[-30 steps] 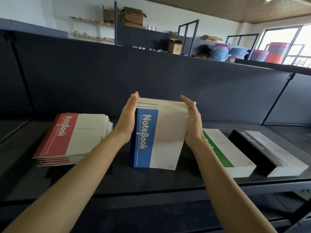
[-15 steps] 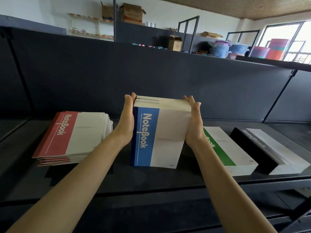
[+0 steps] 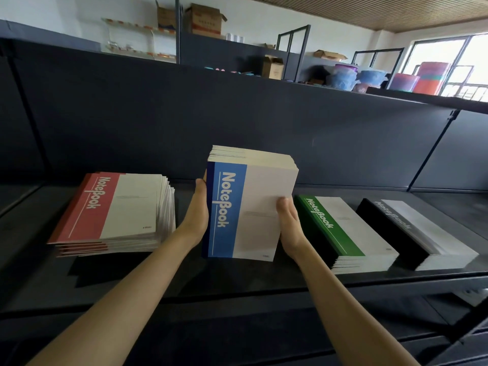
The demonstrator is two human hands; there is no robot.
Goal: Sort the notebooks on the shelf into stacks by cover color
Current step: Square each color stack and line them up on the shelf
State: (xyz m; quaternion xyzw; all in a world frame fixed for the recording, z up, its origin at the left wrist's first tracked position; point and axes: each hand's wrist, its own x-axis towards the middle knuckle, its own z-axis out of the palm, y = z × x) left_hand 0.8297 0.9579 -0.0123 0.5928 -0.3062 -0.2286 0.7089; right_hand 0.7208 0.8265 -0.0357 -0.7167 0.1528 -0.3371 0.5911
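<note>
The dark shelf (image 3: 237,283) carried three flat piles: the fanned red stack (image 3: 113,212) at the left, the green stack (image 3: 346,228) and the black stack (image 3: 412,231) at the right. Between red and green the blue stack (image 3: 250,207) stood upright on its lower edge, cover facing the person; whether it touched the shelf could not be told. The left grip (image 3: 198,207) clasped its spine side, and the right grip (image 3: 290,223) pinched the open edge with the thumb on the cover. The page tops looked stepped, so the job was probably squaring. It would go best with both sides held loosely, the lower edge tapped down, then the pile lowered flat into that gap.
</note>
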